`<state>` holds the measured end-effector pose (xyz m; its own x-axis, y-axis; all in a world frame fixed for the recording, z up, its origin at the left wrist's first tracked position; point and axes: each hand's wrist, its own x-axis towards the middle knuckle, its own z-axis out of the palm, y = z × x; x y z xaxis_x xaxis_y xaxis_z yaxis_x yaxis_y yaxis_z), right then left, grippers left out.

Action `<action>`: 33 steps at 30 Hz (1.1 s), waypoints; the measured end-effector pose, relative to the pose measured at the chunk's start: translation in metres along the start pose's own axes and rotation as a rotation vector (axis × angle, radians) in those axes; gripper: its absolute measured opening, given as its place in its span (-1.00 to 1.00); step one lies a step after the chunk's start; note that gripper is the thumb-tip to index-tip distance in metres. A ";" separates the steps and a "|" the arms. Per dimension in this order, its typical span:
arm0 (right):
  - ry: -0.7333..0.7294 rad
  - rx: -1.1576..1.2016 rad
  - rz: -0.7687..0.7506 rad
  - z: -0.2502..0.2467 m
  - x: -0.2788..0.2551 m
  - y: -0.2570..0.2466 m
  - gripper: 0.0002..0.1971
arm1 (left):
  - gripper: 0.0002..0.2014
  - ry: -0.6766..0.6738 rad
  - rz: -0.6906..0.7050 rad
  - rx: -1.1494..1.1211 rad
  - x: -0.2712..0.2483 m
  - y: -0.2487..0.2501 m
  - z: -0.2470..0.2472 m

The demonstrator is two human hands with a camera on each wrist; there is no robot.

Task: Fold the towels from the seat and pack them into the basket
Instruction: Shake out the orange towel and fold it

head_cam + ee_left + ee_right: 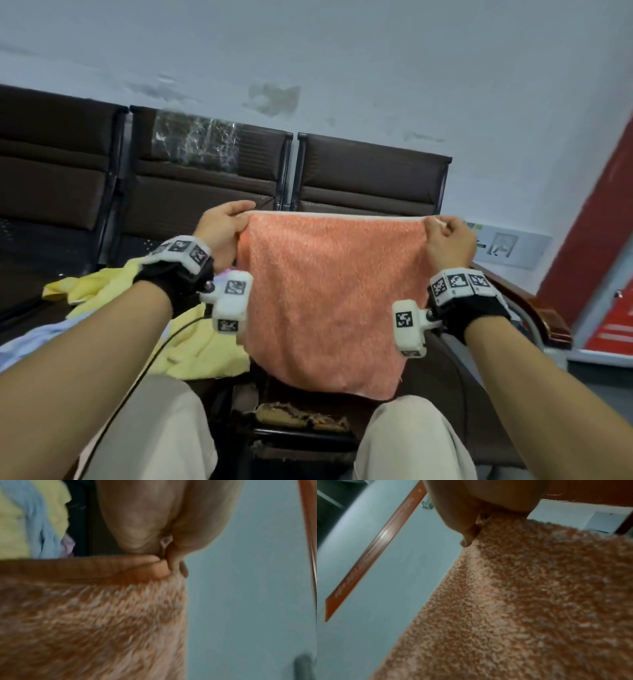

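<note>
The towel [329, 301] hides the seat behind it and part of the yellow cloth [191, 346]. Both wrist views are blurred; in each the towel runs off the bottom edge. The left hand [222, 226] shows only its back in the head view, so most fingers are hidden; the right hand [448, 243] likewise. A blue cloth [30, 342] is cut off at the left edge. The wall sign [503, 245] is too small to read.

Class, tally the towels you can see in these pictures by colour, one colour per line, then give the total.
Orange towel, held up by the left hand and right hand: 1
Yellow towel: 1
Light blue towel: 1
Total: 3
</note>
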<state>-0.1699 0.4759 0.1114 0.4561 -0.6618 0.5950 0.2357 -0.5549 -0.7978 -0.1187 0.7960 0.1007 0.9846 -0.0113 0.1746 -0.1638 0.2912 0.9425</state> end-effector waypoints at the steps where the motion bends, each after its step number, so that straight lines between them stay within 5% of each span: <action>1: 0.015 0.002 -0.014 -0.002 0.006 -0.005 -0.85 | -0.79 -0.072 -0.062 -0.111 0.001 0.007 -0.003; 5: 0.015 -0.041 0.010 0.005 0.014 -0.009 -0.85 | -0.84 -0.079 -0.187 -0.116 0.013 0.013 -0.006; 9: -0.087 -0.172 0.056 0.022 0.004 0.017 -0.85 | -0.91 0.167 0.026 0.357 0.026 -0.032 -0.006; 13: -0.127 -0.208 0.074 0.042 -0.001 0.046 -0.88 | -0.84 0.206 0.137 0.520 0.043 -0.066 -0.012; 22: -0.268 -0.271 0.282 0.074 -0.024 0.114 -0.92 | -0.71 0.025 0.168 1.111 0.059 -0.123 -0.022; 27: -0.481 -0.269 0.360 0.093 -0.045 0.141 -0.91 | -0.70 -0.024 0.024 1.052 0.059 -0.148 -0.017; 33: -0.734 0.262 0.574 0.091 -0.049 0.115 -0.71 | -0.80 0.042 -0.112 0.368 0.051 -0.136 0.008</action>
<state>-0.0871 0.4905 -0.0184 0.9631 -0.2676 -0.0299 -0.0466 -0.0565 -0.9973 -0.0467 0.7479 -0.0159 0.9980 0.0181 0.0604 -0.0589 -0.0726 0.9956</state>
